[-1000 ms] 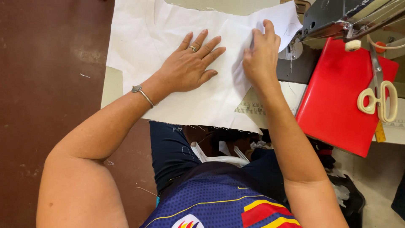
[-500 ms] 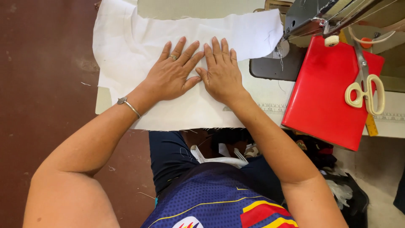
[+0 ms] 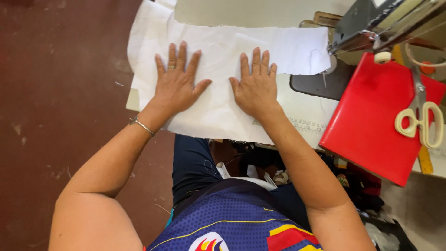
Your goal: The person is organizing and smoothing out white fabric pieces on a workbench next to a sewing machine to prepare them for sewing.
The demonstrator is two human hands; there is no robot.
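On the table edge: flat white cloth piece (image 3: 218, 69), spread wide.
Left hand (image 3: 176, 83): fingers splayed, palm down, pinning cloth flat, gripping nothing.
Right hand (image 3: 255, 86): likewise flat, just beside it.
Far right: cream-handled scissors (image 3: 420, 116) parked on red glossy folder (image 3: 381, 116), within reach.

No pkgs, labels, signs or screens visible — none on table, none by machine

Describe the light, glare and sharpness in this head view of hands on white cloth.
Head view: even, soft light; the cloth is bright but keeps its creases; both hands, left and right, are sharp, with faint shadows; the red folder shows a mild sheen; edges bend slightly from the wide lens.
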